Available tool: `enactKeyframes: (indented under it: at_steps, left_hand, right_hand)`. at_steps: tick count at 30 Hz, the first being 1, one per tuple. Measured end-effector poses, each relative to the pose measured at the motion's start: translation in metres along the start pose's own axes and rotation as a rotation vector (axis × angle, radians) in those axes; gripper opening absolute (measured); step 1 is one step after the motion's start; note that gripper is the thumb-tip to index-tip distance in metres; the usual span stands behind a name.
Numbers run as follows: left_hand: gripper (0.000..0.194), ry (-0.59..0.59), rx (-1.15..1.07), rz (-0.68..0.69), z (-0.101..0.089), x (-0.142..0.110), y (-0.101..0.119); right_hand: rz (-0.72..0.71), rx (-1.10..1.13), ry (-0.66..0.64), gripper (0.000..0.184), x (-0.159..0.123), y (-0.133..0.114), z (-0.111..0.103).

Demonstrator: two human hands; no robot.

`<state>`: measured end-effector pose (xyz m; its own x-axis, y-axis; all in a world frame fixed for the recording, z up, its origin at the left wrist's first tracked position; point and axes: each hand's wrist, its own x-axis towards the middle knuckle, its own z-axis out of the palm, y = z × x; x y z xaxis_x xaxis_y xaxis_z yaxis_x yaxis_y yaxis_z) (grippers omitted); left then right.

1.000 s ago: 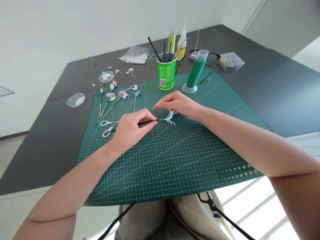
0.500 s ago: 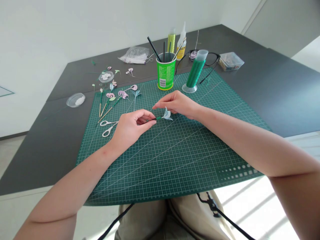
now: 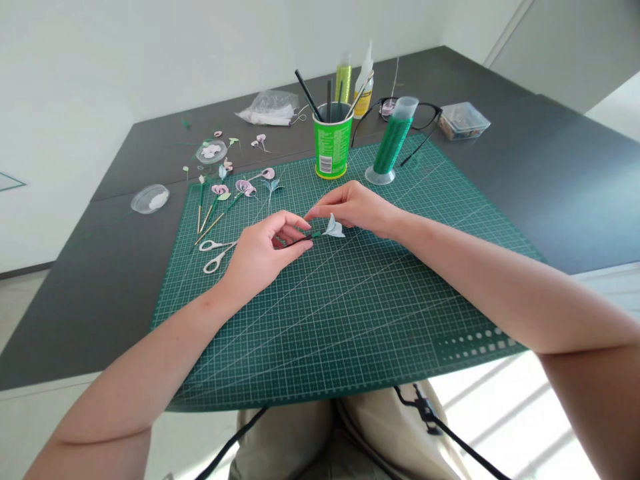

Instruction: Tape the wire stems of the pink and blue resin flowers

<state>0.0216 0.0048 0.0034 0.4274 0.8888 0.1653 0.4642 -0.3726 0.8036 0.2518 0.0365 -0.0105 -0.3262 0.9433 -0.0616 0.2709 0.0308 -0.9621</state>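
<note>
My left hand [image 3: 270, 247] is closed around the thin dark stem of a pale blue flower [image 3: 334, 227]. Green thread [image 3: 316, 235] is wound on the stem just below the petals, which point to the right. Just beyond the flower, my right hand [image 3: 353, 207] has its thumb and fingers pinched together. What those fingertips hold is too fine to make out. White-handled scissors [image 3: 214, 262] lie left of my left hand, their blades partly behind it. Under both hands is a green cutting mat [image 3: 350, 320].
Several finished flowers on sticks [image 3: 219, 191] lie at left, near small clear dishes [image 3: 150, 199]. A green cup [image 3: 331, 147] of rods, a green thread spool [image 3: 395, 140], a glue bottle [image 3: 364, 90], eyeglasses [image 3: 424, 117] and a clear box [image 3: 464, 122] stand behind.
The blue flower has turned a little about its stem, so its petals show differently. My left fingers have lifted slightly from the thumb. My right hand has hardly moved.
</note>
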Motion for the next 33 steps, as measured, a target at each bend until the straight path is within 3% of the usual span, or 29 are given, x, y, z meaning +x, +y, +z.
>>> enactKeyframes:
  at_steps: [6,12,18,22,27,33]
  left_hand:
    - [0.016,0.059,-0.072,-0.006,-0.001,0.002,-0.003]
    - [0.027,0.093,-0.335,-0.162,-0.003,0.007,-0.004]
    - [0.023,0.166,-0.39,-0.187,-0.007,0.012,-0.005]
    - [0.019,0.212,-0.325,-0.176,-0.012,0.016,-0.009]
    - [0.012,0.267,-0.056,-0.111,-0.016,0.016,-0.013]
    - [0.011,0.176,0.043,-0.105,-0.012,0.013,-0.01]
  right_hand:
    - [-0.027,0.025,-0.028,0.019,0.0,0.0,0.0]
    - [0.027,0.089,-0.037,0.018,-0.002,-0.004,0.0]
    - [-0.048,0.005,-0.091,0.022,-0.004,-0.006,0.001]
    - [-0.094,-0.05,-0.169,0.023,-0.005,-0.008,-0.001]
    - [-0.105,-0.006,-0.312,0.024,-0.011,-0.015,-0.013]
    - [-0.2,-0.028,-0.483,0.034,-0.018,-0.02,-0.023]
